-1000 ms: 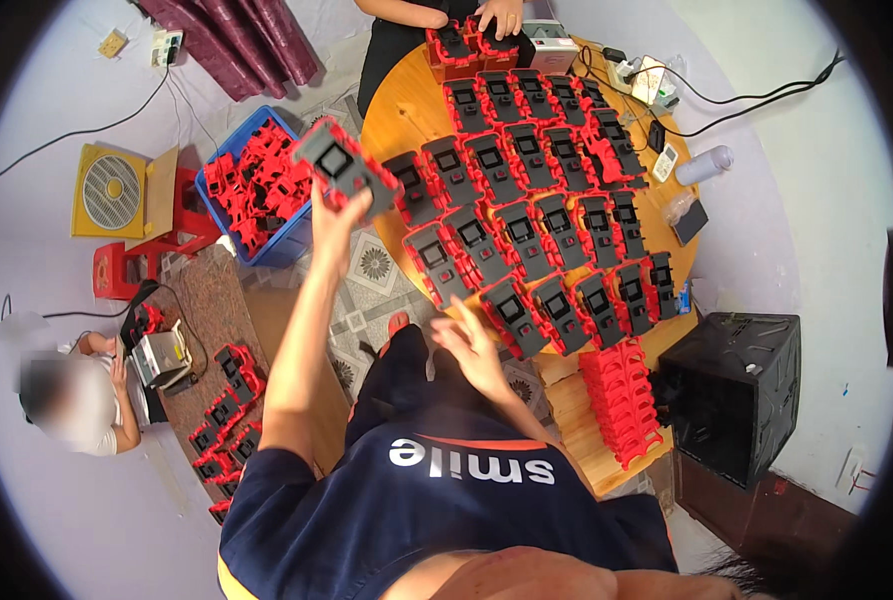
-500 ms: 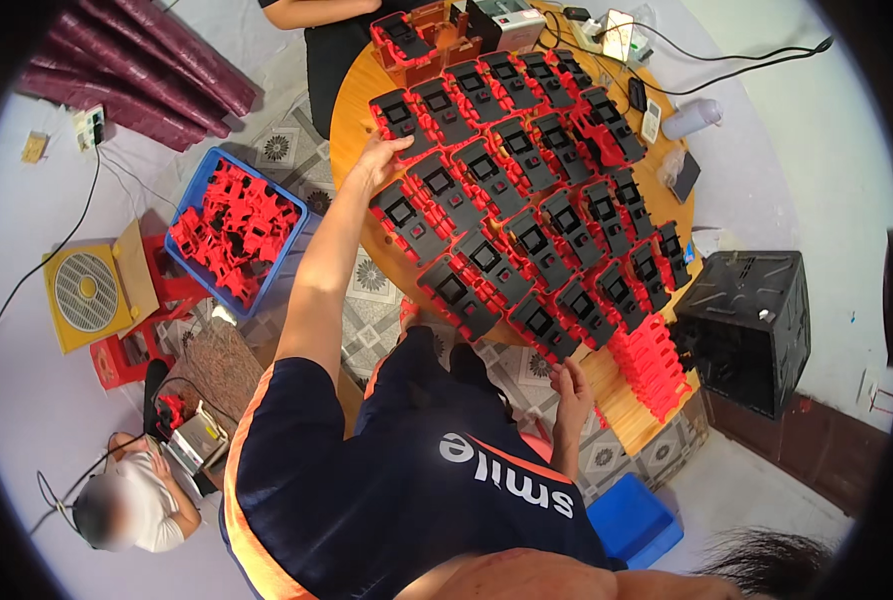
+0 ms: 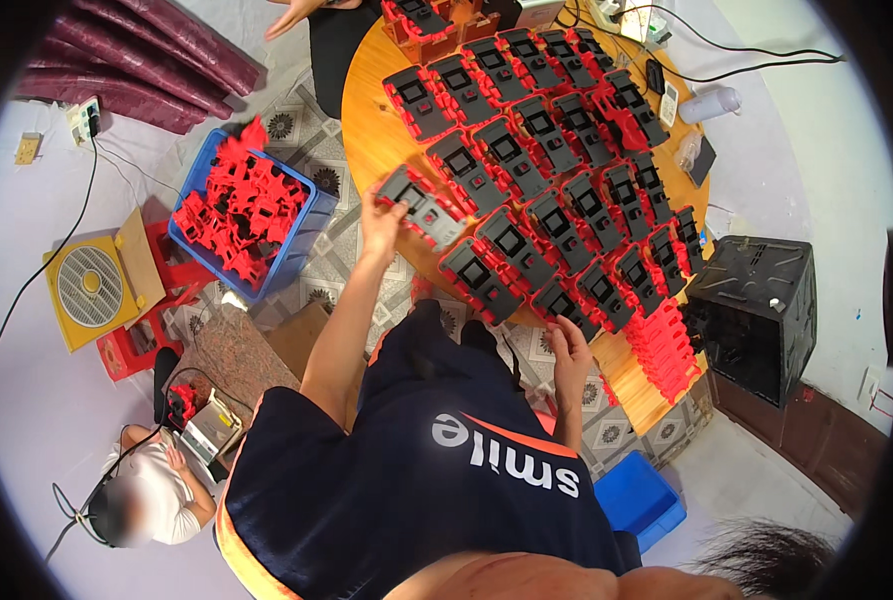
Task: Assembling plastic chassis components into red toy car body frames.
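My left hand (image 3: 380, 228) grips a red-and-black plastic frame (image 3: 428, 218) at the table's left edge, thumb on top. The frame is tilted and its dark face catches the light. Rows of similar red-and-black frames (image 3: 509, 248) cover the round wooden table (image 3: 371, 105). My right hand (image 3: 569, 355) is at the near table edge beside the nearest frame (image 3: 566, 303). Its fingers are loosely bent and apart, and nothing shows in them; whether they touch that frame I cannot tell.
A stack of red plastic pieces (image 3: 663, 352) lies at the table's near right. On the left a blue bin (image 3: 311, 215) holds red parts. A black crate (image 3: 756, 265) stands right, a blue tub (image 3: 638, 500) below. Another person's hand (image 3: 291, 15) reaches out at top; someone sits (image 3: 161, 490) lower left.
My left hand has come nearer and now tilts a frame in its grip. My right hand has risen slightly. The other person's hand has stretched out, and a red piece appears above the bin's far edge.
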`<state>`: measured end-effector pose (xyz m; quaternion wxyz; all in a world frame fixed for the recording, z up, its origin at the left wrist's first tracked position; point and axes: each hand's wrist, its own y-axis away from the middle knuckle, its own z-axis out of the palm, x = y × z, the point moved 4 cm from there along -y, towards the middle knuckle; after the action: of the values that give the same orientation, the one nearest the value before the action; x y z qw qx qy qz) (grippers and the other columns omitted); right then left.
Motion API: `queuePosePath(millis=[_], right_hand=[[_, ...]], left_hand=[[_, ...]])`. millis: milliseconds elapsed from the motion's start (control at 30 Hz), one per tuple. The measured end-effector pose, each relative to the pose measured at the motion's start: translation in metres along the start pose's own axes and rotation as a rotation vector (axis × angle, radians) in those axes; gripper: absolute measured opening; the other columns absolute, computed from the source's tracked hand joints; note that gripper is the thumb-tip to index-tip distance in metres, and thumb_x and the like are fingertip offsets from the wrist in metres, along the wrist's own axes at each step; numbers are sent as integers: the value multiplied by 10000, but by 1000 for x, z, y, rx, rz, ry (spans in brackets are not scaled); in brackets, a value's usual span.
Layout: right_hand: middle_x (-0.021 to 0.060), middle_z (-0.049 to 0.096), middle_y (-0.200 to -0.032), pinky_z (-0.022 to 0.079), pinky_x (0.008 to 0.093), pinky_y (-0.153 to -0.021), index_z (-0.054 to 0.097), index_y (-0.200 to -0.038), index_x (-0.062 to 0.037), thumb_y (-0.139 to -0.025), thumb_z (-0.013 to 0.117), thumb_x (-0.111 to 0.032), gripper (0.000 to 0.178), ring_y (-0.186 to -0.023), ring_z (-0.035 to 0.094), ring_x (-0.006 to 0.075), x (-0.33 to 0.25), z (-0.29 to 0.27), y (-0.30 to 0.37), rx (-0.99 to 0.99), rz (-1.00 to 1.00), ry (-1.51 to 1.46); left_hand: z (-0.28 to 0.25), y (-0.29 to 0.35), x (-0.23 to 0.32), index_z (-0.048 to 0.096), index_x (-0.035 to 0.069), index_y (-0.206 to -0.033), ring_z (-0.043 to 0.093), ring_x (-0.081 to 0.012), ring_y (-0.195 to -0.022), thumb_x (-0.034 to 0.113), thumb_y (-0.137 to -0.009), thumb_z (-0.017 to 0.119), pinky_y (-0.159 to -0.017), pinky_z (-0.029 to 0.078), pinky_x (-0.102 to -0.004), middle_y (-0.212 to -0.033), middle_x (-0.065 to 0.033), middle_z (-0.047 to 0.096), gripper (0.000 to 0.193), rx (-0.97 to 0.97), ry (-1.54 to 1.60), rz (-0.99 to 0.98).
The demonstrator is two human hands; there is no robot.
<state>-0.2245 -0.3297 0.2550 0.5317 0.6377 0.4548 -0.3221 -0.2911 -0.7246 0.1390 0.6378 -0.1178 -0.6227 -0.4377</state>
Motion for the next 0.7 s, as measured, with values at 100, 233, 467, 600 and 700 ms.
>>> queuePosePath(millis=[100, 233, 467, 600, 700], right_hand=[[85, 681, -1045, 494, 256, -829, 600, -1225, 23, -977, 565, -114, 285, -933, 631, 125, 8, -10, -1, 19, -13, 28], [86, 680, -1048, 496, 259, -831, 597, -1228, 25, -978, 563, -113, 288, -934, 634, 129, 12, -15, 5, 11, -9, 58], [100, 680, -1066, 505, 276, -851, 602, -1236, 6, -974, 566, -118, 293, -949, 644, 151, 17, -14, 15, 18, 29, 52], [89, 680, -1068, 495, 268, -844, 592, -1241, 18, -975, 565, -115, 298, -936, 636, 140, 11, -12, 8, 35, 7, 41], [102, 677, -1080, 497, 265, -854, 582, -1250, 25, -982, 549, -105, 300, -960, 641, 143, -1, -11, 0, -13, -40, 41]], left_hand=[[-25, -38, 18, 423, 82, -1319, 609, -196, -956, -44, -824, 682, -750, 538, -321, -1167, -90, 584, 573, 56, 0, 55], [-37, -127, 52, 425, 25, -1345, 600, -199, -987, -48, -801, 708, -845, 513, -329, -1129, -105, 612, 618, 65, -35, 116], [-29, -157, 67, 173, 5, -1516, 434, -308, -1296, 265, -818, 779, -1055, 375, -427, -1464, -269, 370, 960, 267, -183, 147], [-12, -22, 31, 248, -55, -1455, 448, -314, -1255, 401, -800, 776, -1042, 384, -405, -1348, -237, 445, 957, 230, -363, 259], [48, 119, 17, 248, 28, -1449, 570, -213, -1087, 208, -801, 792, -865, 517, -356, -1243, -128, 533, 865, -156, -192, -83]])
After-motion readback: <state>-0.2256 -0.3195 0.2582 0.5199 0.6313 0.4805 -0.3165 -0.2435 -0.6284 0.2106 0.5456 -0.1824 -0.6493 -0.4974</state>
